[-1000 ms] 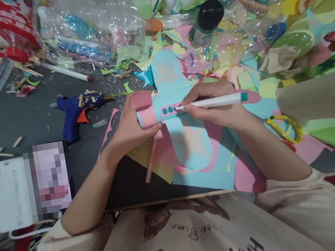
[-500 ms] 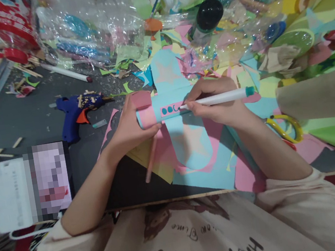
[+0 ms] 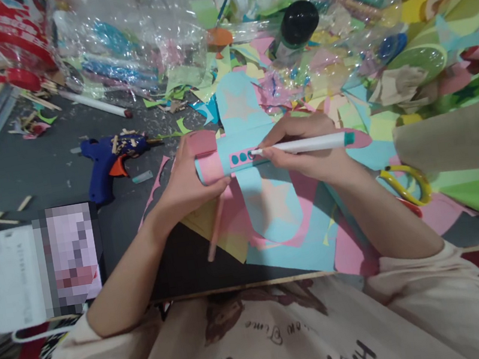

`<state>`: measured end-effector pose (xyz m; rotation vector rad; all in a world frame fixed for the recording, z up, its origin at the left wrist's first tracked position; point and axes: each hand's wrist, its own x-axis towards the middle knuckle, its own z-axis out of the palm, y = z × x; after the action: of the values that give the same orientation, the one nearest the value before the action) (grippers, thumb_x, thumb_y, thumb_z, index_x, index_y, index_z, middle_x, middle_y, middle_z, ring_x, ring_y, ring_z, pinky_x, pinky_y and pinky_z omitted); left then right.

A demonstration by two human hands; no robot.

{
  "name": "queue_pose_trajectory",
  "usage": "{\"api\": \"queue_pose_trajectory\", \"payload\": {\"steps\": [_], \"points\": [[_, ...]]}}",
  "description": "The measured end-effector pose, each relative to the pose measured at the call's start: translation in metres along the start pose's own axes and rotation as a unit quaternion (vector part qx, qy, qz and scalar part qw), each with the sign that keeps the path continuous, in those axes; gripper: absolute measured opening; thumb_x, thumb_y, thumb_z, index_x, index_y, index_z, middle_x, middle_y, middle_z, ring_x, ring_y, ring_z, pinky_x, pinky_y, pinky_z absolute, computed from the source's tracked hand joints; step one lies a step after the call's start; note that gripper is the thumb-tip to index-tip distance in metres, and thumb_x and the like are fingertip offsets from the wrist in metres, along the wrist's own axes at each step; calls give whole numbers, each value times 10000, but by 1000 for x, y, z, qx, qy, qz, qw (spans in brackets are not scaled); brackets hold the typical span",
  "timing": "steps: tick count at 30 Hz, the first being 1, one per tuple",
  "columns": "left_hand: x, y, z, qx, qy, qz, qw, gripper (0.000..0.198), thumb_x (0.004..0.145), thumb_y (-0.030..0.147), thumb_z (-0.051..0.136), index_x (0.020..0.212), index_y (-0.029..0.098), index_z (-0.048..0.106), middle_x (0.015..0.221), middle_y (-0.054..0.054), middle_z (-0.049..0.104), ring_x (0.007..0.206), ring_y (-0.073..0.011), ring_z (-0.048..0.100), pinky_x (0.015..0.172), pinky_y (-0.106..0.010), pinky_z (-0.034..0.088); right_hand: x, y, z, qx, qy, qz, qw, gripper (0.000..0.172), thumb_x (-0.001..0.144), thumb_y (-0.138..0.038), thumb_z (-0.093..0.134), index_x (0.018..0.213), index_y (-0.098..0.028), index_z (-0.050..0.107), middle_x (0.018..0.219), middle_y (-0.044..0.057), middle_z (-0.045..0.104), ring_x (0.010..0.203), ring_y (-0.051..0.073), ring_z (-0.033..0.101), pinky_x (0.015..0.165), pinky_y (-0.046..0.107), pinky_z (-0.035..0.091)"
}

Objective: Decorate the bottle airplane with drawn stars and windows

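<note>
A light blue and pink paper plane (image 3: 245, 141) lies crosswise in the middle, its rounded wings bearing pale stars. My left hand (image 3: 188, 172) is wrapped round its pink left end. Pinched in my right hand (image 3: 306, 143) is a white marker (image 3: 324, 142) with a green end at the right. The marker's tip touches a small pink strip (image 3: 240, 157) on the plane's body, where dark green dots stand in a row. Part of the plane's right end is hidden behind my right hand.
A blue glue gun (image 3: 103, 164) lies at the left, above a phone (image 3: 75, 248). Yellow scissors (image 3: 422, 184) rest at the right. Plastic bottles, a red-labelled bottle (image 3: 18, 32), a black-capped bottle (image 3: 300, 21) and paper scraps crowd the back. A pink stick (image 3: 215, 232) lies below the plane.
The marker has shifted slightly left and tilted a little, with its tip now over the third dot, which looks more filled. My left hand has hardly moved.
</note>
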<state>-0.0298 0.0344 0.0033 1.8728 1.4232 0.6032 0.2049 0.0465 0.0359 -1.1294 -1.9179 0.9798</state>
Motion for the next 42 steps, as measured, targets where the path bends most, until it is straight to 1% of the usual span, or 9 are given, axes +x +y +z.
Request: {"api": "queue_pose_trajectory", "payload": {"steps": [5, 9, 16, 18, 24, 29, 32, 37, 42], "points": [[-1, -1, -1, 2, -7, 3, 1000, 676, 728, 356, 744, 1334, 247, 463, 1415, -92, 495, 1351, -307, 460, 1149, -462, 383, 1, -1, -2, 14, -21, 4, 1000, 171, 813, -325, 674, 675, -225, 659, 634, -2, 676, 539, 131, 563, 502, 271, 427], [-1, -2, -1, 0, -2, -2, 1000, 716, 716, 380, 756, 1349, 244, 450, 1455, -95, 465, 1355, -314, 452, 1147, -484, 377, 1, 0, -2, 0, -26, 3, 1000, 182, 795, -334, 671, 657, -221, 633, 618, -2, 668, 543, 137, 559, 508, 275, 423], [0, -2, 1, -11, -3, -5, 1000, 685, 709, 348, 736, 1322, 208, 464, 1405, -120, 494, 1375, -313, 435, 1141, -477, 381, -1, 2, -1, 5, 31, -10, 999, 164, 811, -269, 659, 659, -222, 619, 626, -6, 652, 552, 136, 556, 510, 277, 422], [0, -3, 2, -13, -3, -9, 1000, 692, 705, 351, 742, 1323, 209, 466, 1401, -122, 497, 1381, -322, 427, 1142, -487, 377, -1, 2, 0, 6, 34, -12, 999, 156, 819, -266, 667, 674, -223, 628, 646, -3, 661, 564, 140, 568, 519, 280, 436], [-1, -2, 1, -26, -5, -17, 1000, 734, 691, 334, 758, 1350, 222, 454, 1438, -115, 474, 1379, -338, 426, 1147, -494, 373, 0, -1, -1, 9, 11, 3, 1000, 169, 828, -345, 686, 701, -237, 661, 641, 7, 672, 546, 147, 569, 493, 287, 436], [-1, 5, 0, -29, -1, 8, 1000, 717, 708, 268, 732, 1362, 252, 439, 1435, -83, 485, 1360, -305, 451, 1151, -451, 381, 2, -2, -2, 19, -20, 20, 999, 207, 801, -369, 698, 656, -229, 653, 609, 4, 665, 532, 145, 564, 475, 282, 421], [1, 5, 0, -28, 2, 12, 1000, 687, 706, 251, 728, 1338, 238, 458, 1419, -92, 496, 1371, -302, 443, 1155, -444, 378, 1, 0, -2, 22, -10, 13, 1000, 200, 793, -346, 689, 642, -225, 641, 593, -2, 653, 527, 142, 558, 473, 278, 409], [1, 1, 1, -18, -5, -13, 1000, 711, 693, 294, 751, 1340, 234, 463, 1426, -101, 491, 1376, -331, 434, 1155, -482, 375, 0, 1, 0, 9, 23, 2, 1000, 150, 802, -275, 668, 661, -229, 644, 632, -3, 672, 552, 143, 572, 494, 278, 424], [-1, 0, 1, -21, -4, -18, 1000, 694, 695, 315, 756, 1327, 249, 479, 1421, -93, 499, 1378, -325, 434, 1158, -485, 371, 0, -2, -2, 16, 15, -10, 1000, 127, 800, -229, 669, 674, -227, 656, 646, -3, 680, 560, 143, 584, 498, 275, 429]]}}
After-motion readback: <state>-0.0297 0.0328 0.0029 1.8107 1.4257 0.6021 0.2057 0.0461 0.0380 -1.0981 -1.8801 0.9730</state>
